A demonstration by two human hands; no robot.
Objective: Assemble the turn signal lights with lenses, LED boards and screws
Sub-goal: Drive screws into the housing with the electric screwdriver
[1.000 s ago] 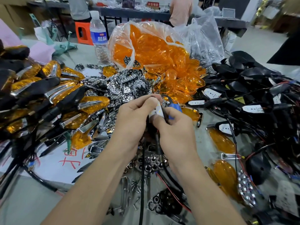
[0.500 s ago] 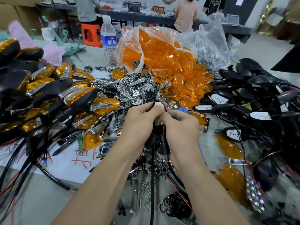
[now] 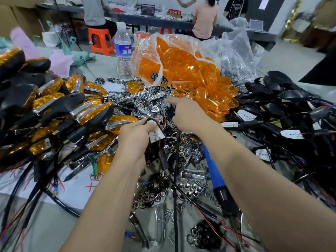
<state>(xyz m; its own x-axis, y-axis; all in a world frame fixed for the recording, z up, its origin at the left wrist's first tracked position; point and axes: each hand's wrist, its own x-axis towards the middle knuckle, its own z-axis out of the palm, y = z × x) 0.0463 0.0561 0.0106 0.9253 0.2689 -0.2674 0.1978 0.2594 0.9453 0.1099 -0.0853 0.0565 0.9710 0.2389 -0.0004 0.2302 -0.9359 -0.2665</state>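
A busy workshop with other people at benches in the background; the near table (image 3: 32, 230) is buried in parts. The bag of orange lenses (image 3: 181, 64) sits at the middle of the far side and serves as the marker for everything else.

Left of the bag lies a big heap of finished lights (image 3: 60, 108), amber lens and chrome trim already on black bodies, so a good share of the work appears done. Right of the bag, an equally large tangle of black housings (image 3: 283, 106) with wires and bare white boards waits, so plenty looks left. Just in front of the bag spreads a pile of chrome reflectors (image 3: 143, 102). Nearer the person than the bag, a blue-handled screwdriver (image 3: 212, 170) lies untouched on the table.

The right hand (image 3: 187, 113) reaches toward the reflectors just in front of the bag, one finger stretched out; whether the other fingers grasp anything I cannot tell. The left hand (image 3: 134, 137), in front of the bag and nearer the person, curls round a wired LED board (image 3: 156, 135). Loose screws (image 3: 196, 190) lie scattered beside the screwdriver. This unit looks early: board in hand, no lens or screws fitted.
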